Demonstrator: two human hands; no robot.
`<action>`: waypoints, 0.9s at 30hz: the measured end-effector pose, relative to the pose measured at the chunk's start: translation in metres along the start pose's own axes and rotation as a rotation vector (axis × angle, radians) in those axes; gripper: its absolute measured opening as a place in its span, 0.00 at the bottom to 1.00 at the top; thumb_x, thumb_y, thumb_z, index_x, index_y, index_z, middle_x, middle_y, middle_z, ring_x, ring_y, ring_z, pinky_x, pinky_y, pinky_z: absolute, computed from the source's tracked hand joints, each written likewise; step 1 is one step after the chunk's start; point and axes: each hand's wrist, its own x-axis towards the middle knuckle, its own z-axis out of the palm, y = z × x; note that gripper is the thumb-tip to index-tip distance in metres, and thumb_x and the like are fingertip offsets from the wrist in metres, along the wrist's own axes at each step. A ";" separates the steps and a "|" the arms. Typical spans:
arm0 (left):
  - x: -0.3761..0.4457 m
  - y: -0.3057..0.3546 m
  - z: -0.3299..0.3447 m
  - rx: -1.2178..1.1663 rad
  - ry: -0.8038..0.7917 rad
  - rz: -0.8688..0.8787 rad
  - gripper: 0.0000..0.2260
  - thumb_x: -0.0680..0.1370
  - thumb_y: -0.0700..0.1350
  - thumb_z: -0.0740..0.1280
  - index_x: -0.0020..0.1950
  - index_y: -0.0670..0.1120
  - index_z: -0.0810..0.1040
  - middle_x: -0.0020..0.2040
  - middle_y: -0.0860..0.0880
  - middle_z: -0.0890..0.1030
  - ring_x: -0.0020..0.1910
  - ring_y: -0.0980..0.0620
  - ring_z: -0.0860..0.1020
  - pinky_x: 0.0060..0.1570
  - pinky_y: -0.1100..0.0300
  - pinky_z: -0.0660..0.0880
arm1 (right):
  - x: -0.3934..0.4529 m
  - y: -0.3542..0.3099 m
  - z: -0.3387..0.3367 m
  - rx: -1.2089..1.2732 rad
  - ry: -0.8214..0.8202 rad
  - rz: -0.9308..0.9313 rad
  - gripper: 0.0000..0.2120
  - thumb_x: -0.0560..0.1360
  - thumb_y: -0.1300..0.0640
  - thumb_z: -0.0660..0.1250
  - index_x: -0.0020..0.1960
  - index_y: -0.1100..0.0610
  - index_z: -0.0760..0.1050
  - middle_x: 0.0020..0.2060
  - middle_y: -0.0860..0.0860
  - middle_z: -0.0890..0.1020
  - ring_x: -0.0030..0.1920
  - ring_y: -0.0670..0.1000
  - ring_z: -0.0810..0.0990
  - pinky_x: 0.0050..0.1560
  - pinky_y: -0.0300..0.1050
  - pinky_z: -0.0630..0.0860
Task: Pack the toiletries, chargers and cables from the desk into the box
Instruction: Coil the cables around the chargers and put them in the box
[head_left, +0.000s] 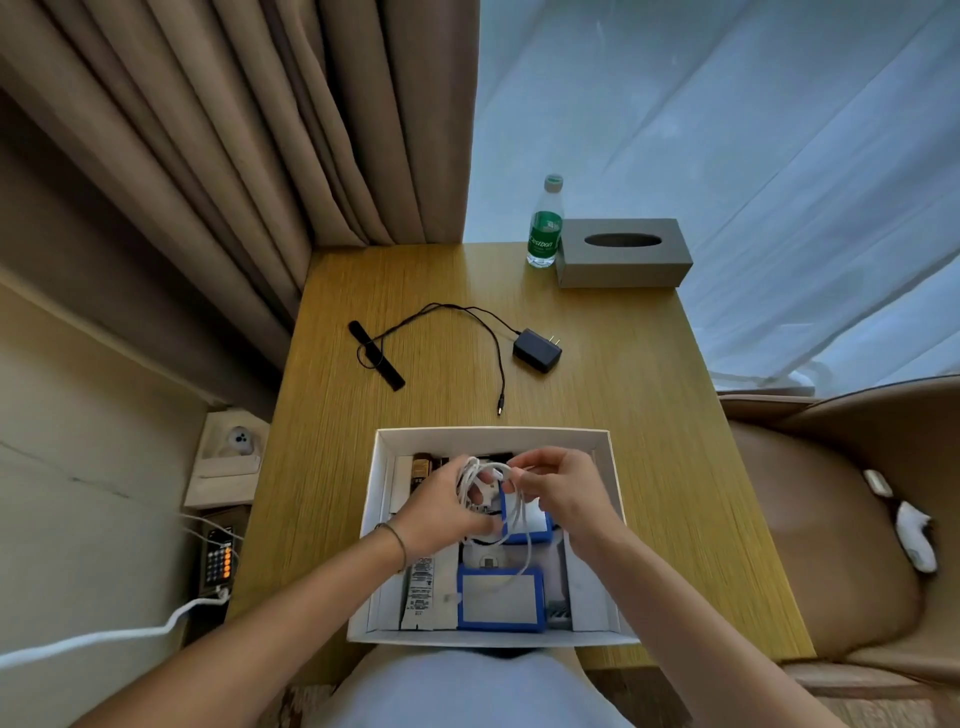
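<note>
A white box (605, 525) sits at the near edge of the wooden desk (623, 415). Inside lie blue-framed packs (501, 600), a white tube (423, 592) and a brown bottle (422, 466). Above the box, my left hand (441, 512) grips a coiled white cable (485, 486). My right hand (558, 491) pinches the same cable's loose strand, which hangs down into the box. Further back on the desk lie a black charger (537, 349) with its thin black cord (488, 332) and a black strap (376, 354).
A green-labelled water bottle (545, 223) and a grey tissue box (623, 253) stand at the desk's far right corner. Curtains hang behind. A brown armchair (831, 519) is on the right. A wall socket (236, 441) and a panel with white cables are on the left.
</note>
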 end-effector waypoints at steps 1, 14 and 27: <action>0.000 -0.003 0.002 0.049 0.004 0.002 0.22 0.66 0.43 0.80 0.55 0.52 0.76 0.49 0.50 0.82 0.47 0.51 0.81 0.50 0.51 0.81 | 0.000 0.004 0.001 -0.062 0.014 -0.009 0.03 0.75 0.65 0.72 0.47 0.59 0.82 0.36 0.52 0.87 0.34 0.43 0.83 0.33 0.34 0.76; -0.006 -0.028 0.029 0.526 0.001 0.179 0.28 0.78 0.54 0.70 0.77 0.51 0.68 0.68 0.54 0.72 0.63 0.55 0.73 0.66 0.57 0.72 | 0.003 0.039 -0.010 -0.850 0.167 -0.216 0.09 0.73 0.65 0.68 0.48 0.53 0.82 0.43 0.49 0.85 0.44 0.52 0.82 0.43 0.47 0.79; 0.002 -0.030 0.051 0.597 0.098 0.262 0.20 0.76 0.41 0.72 0.67 0.47 0.78 0.59 0.49 0.78 0.55 0.49 0.79 0.59 0.53 0.77 | 0.005 0.029 -0.015 -0.859 0.189 -0.361 0.15 0.77 0.64 0.63 0.59 0.55 0.83 0.54 0.51 0.85 0.55 0.52 0.81 0.55 0.47 0.78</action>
